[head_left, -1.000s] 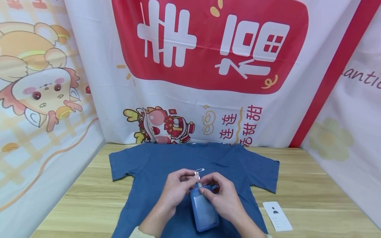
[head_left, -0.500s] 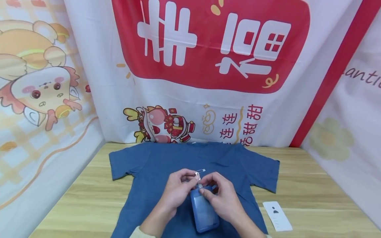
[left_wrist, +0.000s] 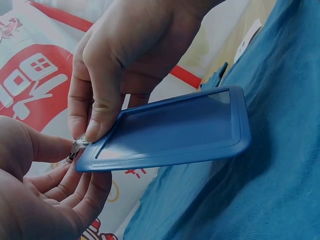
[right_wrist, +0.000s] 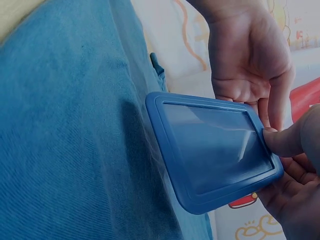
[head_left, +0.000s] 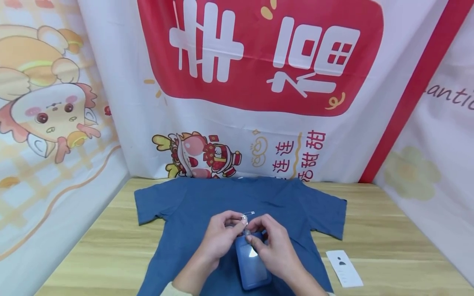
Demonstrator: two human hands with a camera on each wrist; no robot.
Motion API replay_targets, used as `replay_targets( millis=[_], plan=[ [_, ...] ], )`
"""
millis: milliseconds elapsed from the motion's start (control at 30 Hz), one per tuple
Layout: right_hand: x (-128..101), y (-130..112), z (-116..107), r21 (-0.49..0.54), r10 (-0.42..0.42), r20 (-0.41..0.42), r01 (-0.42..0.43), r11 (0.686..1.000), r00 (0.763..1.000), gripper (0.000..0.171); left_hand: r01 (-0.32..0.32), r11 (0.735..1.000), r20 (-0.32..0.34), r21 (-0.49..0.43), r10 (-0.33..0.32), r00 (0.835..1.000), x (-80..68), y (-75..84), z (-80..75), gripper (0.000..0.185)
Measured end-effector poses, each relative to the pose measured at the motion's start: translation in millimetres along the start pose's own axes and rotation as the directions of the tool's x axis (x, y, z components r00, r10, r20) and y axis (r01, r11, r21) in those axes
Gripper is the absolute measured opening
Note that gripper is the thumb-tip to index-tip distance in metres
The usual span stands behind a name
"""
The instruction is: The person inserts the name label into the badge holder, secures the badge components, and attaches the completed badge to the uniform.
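While your bench (head_left: pixel 389 234) was enclosed by printed fabric hangings at its left, back and right edges, a blue T-shirt (head_left: pixel 207 201) covered its middle. The shirt's collar lay at the back edge, one sleeve pointed to each side edge, and its lower part ran out of the head view at the near edge. A white paper card (head_left: pixel 344 268) lay between the shirt and the bench's right edge, bearing a dark printed figure and faint lines.

Above the shirt, well in from the bench's edges, you held a blue badge holder (head_left: pixel 253 271), tilted and casting a dark shadow on the cloth. Your left hand (head_left: pixel 222 232) pinched the metal clip (head_left: pixel 245 221); a safety pin (head_left: pixel 250 213) projected just beyond it. Your right hand (head_left: pixel 275 242) pinched the holder's top end, its fingers hiding one upper corner in the head view.

The holder was a thin, smooth rectangle with rounded corners, a raised rim and a glossy clear window. The clip was shiny. The shirt was finely textured, with soft creases; the bench top showed pale wood grain.
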State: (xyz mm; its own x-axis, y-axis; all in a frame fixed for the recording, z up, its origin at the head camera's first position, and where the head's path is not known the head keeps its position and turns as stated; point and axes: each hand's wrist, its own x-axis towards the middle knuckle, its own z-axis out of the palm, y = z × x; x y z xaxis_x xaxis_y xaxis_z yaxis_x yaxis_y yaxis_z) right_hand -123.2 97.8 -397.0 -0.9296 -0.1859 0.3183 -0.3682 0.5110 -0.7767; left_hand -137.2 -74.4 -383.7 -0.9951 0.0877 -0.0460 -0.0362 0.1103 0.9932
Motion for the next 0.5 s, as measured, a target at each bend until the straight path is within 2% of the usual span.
replay_targets(
  millis=[233,500],
  plan=[
    [-0.8,0.3,3.5,-0.016,-0.02,0.003,0.02,1.0,1.0,0.028,-0.061,0.998,-0.051,-0.016,0.06,0.997,0.1,-4.6,4.2,0.026],
    [-2.5,1.7,6.9,-0.016,-0.034,0.0,0.034,0.999,0.999,0.029,-0.064,0.998,-0.078,-0.015,0.062,0.995,-0.2,-7.2,7.6,0.027]
  ],
)
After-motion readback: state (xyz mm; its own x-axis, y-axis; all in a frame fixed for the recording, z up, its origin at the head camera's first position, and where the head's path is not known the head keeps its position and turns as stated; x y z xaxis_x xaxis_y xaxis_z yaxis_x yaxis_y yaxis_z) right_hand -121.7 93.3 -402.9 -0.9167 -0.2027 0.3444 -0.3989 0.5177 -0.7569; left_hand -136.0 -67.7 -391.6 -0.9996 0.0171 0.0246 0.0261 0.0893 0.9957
